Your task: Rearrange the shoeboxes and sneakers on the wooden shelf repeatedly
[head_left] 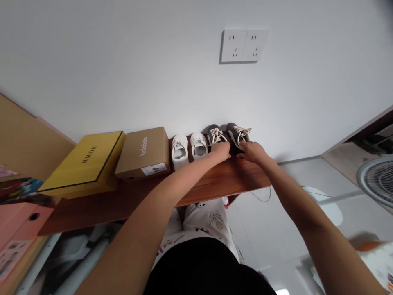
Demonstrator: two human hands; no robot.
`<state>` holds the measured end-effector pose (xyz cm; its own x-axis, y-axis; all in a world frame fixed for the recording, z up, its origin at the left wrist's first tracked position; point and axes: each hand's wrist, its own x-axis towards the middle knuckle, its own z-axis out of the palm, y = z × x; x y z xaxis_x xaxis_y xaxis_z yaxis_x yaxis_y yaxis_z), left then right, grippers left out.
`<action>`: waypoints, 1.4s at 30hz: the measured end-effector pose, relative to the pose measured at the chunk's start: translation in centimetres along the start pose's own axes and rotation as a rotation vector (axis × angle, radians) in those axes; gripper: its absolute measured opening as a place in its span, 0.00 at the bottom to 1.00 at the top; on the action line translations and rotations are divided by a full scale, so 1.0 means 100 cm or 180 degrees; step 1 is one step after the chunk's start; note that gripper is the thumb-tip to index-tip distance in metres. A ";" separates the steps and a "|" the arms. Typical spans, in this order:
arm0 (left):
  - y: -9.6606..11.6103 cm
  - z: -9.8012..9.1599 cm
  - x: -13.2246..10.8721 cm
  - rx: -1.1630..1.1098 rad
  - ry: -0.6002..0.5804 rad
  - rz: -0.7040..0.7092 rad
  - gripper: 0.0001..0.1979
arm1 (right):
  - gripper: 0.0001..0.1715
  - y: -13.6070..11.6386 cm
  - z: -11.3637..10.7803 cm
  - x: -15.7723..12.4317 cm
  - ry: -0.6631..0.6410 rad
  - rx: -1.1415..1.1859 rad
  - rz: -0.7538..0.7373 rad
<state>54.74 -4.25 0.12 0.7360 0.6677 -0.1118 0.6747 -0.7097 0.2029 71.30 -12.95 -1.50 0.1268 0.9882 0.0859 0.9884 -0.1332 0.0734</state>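
A pair of dark sneakers with cream laces stands against the wall on a reddish-brown wooden shelf (pixel 221 174). My left hand (pixel 220 151) is closed on the heel end of the left dark sneaker (pixel 215 133) and hides part of it. At the right one, my right hand (pixel 251 151) has its fingers closed on the heel of the right dark sneaker (pixel 236 132), whose laces stick out to the side. Just left of them sits a pair of white shoes, the nearer-left white shoe (pixel 179 147) beside the other white shoe (pixel 199 143).
Left of the shoes are a brown shoebox (pixel 144 149) and a yellow box (pixel 86 162). A pink box (pixel 18 225) stands at far left. Two wall sockets (pixel 244 45) are above. On the right is a round fan (pixel 379 180) above the tiled floor (pixel 264 233).
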 end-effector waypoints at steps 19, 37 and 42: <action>0.010 0.012 0.011 -0.0064 -0.0184 -0.0040 0.24 | 0.22 -0.023 0.006 0.018 -0.0274 -0.0279 -0.0168; -0.019 0.042 -0.100 -0.0626 0.1119 0.0910 0.29 | 0.23 -0.068 0.048 -0.059 0.1506 0.0942 0.0494; -0.074 0.058 -0.199 -0.1362 0.0959 0.0644 0.25 | 0.19 -0.121 0.072 -0.123 0.1742 0.1929 0.0324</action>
<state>35.43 -13.60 -4.76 0.7574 0.6069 0.2407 0.3924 -0.7178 0.5751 58.36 -22.95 -10.58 0.3142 0.7759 0.5470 0.8680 -0.0014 -0.4965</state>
